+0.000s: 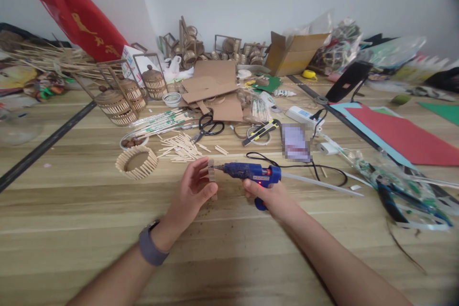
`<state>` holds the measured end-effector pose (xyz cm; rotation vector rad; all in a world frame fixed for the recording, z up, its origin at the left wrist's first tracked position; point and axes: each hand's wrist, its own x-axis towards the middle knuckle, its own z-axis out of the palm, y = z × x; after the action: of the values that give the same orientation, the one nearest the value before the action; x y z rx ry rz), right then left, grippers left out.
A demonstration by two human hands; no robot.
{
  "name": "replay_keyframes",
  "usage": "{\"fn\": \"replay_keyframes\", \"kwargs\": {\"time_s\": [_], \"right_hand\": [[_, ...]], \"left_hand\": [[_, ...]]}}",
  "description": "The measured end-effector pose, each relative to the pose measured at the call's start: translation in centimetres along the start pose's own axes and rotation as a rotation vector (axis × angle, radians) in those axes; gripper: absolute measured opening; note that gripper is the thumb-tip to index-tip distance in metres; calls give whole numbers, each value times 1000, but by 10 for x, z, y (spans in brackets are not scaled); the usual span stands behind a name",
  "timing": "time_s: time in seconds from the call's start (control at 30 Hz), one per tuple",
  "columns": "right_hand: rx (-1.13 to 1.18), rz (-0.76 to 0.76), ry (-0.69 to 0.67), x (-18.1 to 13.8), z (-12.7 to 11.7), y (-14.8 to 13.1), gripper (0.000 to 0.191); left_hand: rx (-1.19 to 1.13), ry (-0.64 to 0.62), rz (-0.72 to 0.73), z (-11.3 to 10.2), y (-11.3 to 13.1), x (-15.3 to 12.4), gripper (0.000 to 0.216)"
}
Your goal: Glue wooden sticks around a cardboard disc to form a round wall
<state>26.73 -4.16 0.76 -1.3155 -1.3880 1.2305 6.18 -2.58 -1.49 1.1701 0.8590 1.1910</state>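
Note:
Between the thumb and fingers of my left hand (193,184) is a small brown ridged piece (211,172), seen nearly edge-on, so its full shape is hidden. My right hand (263,193) grips a blue hot glue gun (244,170) by its handle. The gun's nozzle points left and is at the ridged piece; I cannot tell if it touches. A clear glue stick (322,184) sticks out of the gun's back. Left of my hands stands a round basket of short wooden sticks (136,162). Beyond them lies a pile of loose short sticks (182,147).
Behind are black-handled scissors (210,126), a yellow-black utility knife (261,132), cardboard sheets (215,83) and a white power strip (304,117). Finished lidded baskets (116,105) stand at left. Pliers (409,201) and coloured paper (405,136) lie at right. A black cord (333,168) loops behind the gun.

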Motion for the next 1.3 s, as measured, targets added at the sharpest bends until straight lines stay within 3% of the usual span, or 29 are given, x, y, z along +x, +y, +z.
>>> {"fn": "replay_keyframes", "kwargs": {"time_s": [0.53, 0.63, 0.77, 0.87, 1.07, 1.3], "right_hand": [[-33, -66, 69, 5, -5, -3, 33], [18, -23, 126, 6, -5, -1, 35], [74, 9, 178, 7, -4, 2, 41], [80, -4, 180, 8, -4, 1, 42], [77, 14, 195, 8, -4, 1, 45], [272, 114, 68, 10, 0, 3, 47]], "left_hand": [[-91, -47, -3, -4, 3, -1, 47], [176, -173, 75, -13, 12, 4, 46], [882, -421, 310, -31, 16, 12, 70], [1175, -495, 348, -38, 13, 15, 81], [1314, -253, 312, -36, 6, 16, 85], [1386, -109, 285, -27, -7, 13, 74]]}}
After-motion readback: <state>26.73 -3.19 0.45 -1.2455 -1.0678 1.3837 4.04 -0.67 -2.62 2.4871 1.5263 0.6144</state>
